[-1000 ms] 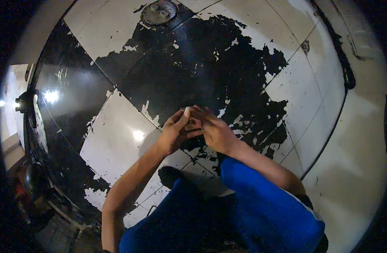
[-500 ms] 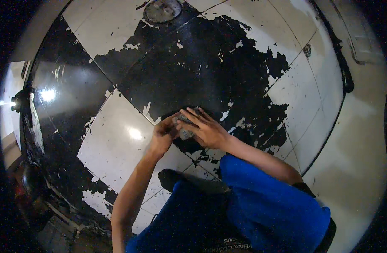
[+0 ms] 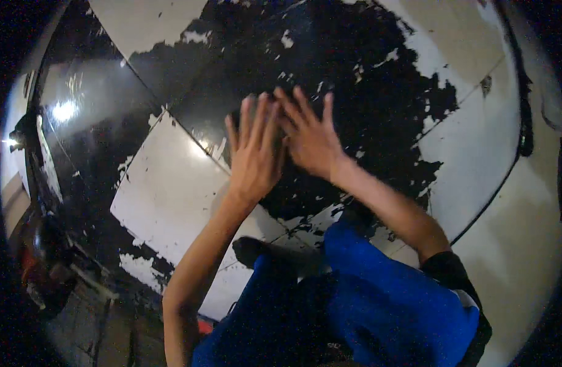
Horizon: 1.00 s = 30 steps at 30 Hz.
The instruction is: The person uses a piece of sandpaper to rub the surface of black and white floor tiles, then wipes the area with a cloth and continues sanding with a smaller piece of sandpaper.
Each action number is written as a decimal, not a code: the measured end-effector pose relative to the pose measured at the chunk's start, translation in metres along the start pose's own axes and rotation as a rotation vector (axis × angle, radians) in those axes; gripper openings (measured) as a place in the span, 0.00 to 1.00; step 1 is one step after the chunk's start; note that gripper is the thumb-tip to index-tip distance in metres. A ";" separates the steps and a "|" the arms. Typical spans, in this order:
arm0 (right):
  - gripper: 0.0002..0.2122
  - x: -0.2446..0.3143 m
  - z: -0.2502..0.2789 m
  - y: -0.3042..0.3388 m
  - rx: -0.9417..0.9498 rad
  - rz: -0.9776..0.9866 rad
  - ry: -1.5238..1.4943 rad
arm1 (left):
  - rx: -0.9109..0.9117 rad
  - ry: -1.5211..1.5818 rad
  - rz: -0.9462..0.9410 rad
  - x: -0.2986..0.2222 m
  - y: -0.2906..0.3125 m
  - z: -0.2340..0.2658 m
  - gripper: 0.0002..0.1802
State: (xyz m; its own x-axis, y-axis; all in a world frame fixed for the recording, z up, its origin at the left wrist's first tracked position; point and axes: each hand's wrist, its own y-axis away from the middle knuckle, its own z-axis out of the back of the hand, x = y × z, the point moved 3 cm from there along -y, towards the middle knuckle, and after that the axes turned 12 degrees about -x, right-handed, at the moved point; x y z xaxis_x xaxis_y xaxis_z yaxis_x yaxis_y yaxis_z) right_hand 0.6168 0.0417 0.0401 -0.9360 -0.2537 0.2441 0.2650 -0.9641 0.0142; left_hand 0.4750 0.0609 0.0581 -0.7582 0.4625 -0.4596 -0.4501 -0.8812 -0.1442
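While left hand and right hand spread flat side by side, backs up, fingers extended, black peeling floor patch lies beneath both — pressed or just below, cannot tell. White tile left of hands; blue garment below right forearm.

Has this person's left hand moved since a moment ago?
Yes, forward: the left hand now has its foremost fingertips higher in view than the top corner of the white tile beside it; earlier they were lower.
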 end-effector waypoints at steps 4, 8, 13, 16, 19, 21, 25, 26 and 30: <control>0.27 -0.032 -0.003 -0.046 -0.111 -0.016 0.044 | -0.017 -0.008 -0.011 0.018 -0.047 -0.026 0.36; 0.30 -0.069 0.001 -0.107 -0.244 -0.026 0.083 | -0.161 -0.017 -0.131 0.044 -0.122 -0.037 0.36; 0.32 -0.080 0.004 -0.117 -0.231 -0.102 0.088 | -0.087 -0.194 -0.248 0.047 -0.145 -0.047 0.37; 0.30 -0.072 0.009 -0.085 -0.197 -0.142 0.007 | -0.005 -0.167 -0.221 0.026 -0.122 -0.042 0.38; 0.32 -0.060 0.017 -0.036 -0.099 -0.171 -0.025 | 0.147 -0.071 -0.211 0.000 -0.087 -0.027 0.39; 0.34 -0.047 0.021 0.001 -0.068 -0.181 -0.069 | 0.238 -0.034 -0.247 -0.013 -0.055 -0.024 0.40; 0.39 -0.040 0.029 0.055 0.037 -0.322 -0.164 | 0.250 -0.015 -0.215 -0.049 -0.030 -0.021 0.42; 0.40 -0.044 0.033 0.062 0.020 -0.301 -0.169 | 0.236 -0.005 -0.173 -0.062 -0.030 -0.019 0.42; 0.39 -0.049 0.037 0.079 -0.012 -0.253 -0.206 | 0.023 0.121 0.131 -0.082 -0.017 -0.046 0.37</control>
State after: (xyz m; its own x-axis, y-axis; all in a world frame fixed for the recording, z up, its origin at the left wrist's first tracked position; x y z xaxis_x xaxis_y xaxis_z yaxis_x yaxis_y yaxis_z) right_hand 0.6924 -0.0188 0.0648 -0.9048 0.0140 0.4256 0.0262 -0.9957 0.0884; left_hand 0.5670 0.0334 0.0580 -0.7497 0.3273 -0.5752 -0.3628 -0.9302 -0.0564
